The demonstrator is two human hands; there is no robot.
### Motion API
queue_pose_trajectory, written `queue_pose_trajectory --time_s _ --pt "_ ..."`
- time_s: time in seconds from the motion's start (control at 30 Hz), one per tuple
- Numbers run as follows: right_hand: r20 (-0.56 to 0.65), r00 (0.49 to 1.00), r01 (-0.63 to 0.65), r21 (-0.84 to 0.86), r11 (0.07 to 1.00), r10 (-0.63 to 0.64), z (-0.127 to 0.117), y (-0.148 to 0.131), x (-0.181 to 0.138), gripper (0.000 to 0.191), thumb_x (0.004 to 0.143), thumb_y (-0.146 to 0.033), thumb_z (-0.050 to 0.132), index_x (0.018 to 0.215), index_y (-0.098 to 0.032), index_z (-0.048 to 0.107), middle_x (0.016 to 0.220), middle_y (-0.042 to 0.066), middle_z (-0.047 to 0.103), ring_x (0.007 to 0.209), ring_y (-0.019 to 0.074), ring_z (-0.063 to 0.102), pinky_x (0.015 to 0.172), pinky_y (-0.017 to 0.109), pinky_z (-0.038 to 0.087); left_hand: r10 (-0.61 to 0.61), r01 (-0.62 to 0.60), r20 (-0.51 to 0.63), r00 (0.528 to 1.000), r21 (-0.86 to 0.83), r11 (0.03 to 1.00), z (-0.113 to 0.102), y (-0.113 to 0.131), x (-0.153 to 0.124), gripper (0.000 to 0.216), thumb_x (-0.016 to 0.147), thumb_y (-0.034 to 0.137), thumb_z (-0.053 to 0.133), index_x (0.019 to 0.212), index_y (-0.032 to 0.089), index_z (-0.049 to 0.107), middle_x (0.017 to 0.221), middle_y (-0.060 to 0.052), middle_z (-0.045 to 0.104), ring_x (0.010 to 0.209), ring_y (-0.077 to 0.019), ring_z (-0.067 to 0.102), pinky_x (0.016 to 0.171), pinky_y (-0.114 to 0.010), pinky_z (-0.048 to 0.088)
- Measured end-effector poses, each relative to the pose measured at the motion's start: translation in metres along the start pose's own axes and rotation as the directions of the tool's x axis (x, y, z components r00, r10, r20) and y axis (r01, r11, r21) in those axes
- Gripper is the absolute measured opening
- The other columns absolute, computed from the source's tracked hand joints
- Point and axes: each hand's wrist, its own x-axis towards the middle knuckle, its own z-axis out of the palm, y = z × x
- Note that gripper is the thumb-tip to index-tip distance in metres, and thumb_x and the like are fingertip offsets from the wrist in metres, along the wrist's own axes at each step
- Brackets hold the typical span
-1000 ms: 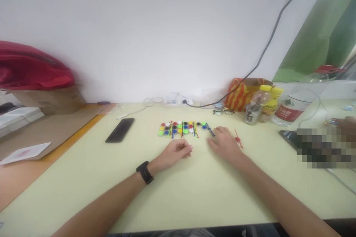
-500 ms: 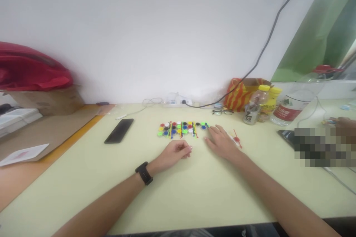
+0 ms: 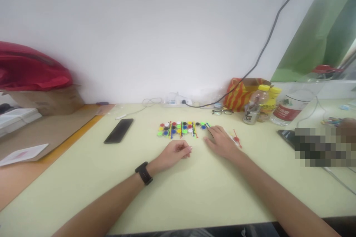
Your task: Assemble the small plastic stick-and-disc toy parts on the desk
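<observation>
My left hand (image 3: 174, 152), with a black watch on the wrist, rests on the table with its fingers curled and thumb pressed to them; whatever they may hold is hidden. Just beyond it lie several small coloured discs (image 3: 178, 127) in tight rows, with thin coloured sticks (image 3: 194, 129) laid between groups. To their right my right hand (image 3: 221, 142) lies palm down, thumb apart and fingers stretched out. Its fingertips touch or hover at a few dark and coloured sticks (image 3: 208, 126) beside a blue disc (image 3: 203, 127). A red stick piece (image 3: 236, 139) lies right of that hand.
A black phone (image 3: 119, 131) lies left. Glasses (image 3: 222, 112), a power strip (image 3: 177, 100), a striped bag (image 3: 235, 94) and bottles (image 3: 253, 105) stand along the wall. At far right, another person's blurred hand is near a pile of coloured pieces (image 3: 332, 121).
My right hand has shifted very slightly, and more of the sticks by its fingertips shows. My left hand has stayed in place. The other person's hand at far right has moved.
</observation>
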Motion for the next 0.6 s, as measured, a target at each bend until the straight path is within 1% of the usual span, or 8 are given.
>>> queue_pose_trajectory --time_s 0.13,0.3,0.47,0.6 --pt "-0.019 1.0 0.003 -0.004 1.0 -0.003 0.0026 0.0045 0.001 0.048 0.101 -0.045 0.05 0.137 -0.015 0.059 0.139 0.017 0.061 0.136 0.0329 0.047 0.114 0.047 0.039 0.004 -0.004 0.0 1.0 0.002 1.0 -0.0003 -0.0022 0.0008 0.044 0.092 0.059 0.068 0.081 0.017 0.065 0.082 -0.007 0.072 0.08 -0.0173 0.066 0.078 -0.031 0.054" --pt "-0.018 1.0 -0.007 0.021 1.0 0.007 0.003 0.0069 0.0013 0.041 0.101 -0.046 0.051 0.126 -0.016 0.064 0.131 0.017 0.064 0.131 0.0328 0.05 0.112 0.046 0.042 0.004 -0.004 -0.005 1.0 0.005 1.0 -0.0004 -0.0038 0.0011 0.042 0.092 0.058 0.068 0.081 0.017 0.067 0.082 -0.006 0.072 0.08 -0.0174 0.067 0.078 -0.031 0.054" --pt "-0.005 1.0 -0.003 0.014 1.0 0.004 0.0011 0.0049 0.0005 0.041 0.102 -0.045 0.051 0.127 -0.016 0.064 0.131 0.016 0.064 0.131 0.0335 0.05 0.112 0.047 0.041 0.004 -0.004 0.0 1.0 0.009 1.0 -0.0004 -0.0027 0.0004 0.042 0.093 0.057 0.068 0.081 0.017 0.066 0.083 -0.006 0.072 0.079 -0.017 0.066 0.077 -0.03 0.053" --pt "0.001 1.0 -0.008 0.021 1.0 0.008 0.0005 0.0031 0.0001 0.039 0.101 -0.046 0.052 0.122 -0.016 0.065 0.128 0.016 0.066 0.129 0.0335 0.051 0.111 0.047 0.042 -0.006 0.006 0.004 1.0 0.004 1.0 -0.0003 -0.0021 0.0006 0.041 0.093 0.056 0.068 0.081 0.017 0.066 0.083 -0.006 0.072 0.08 -0.0168 0.066 0.078 -0.031 0.053"
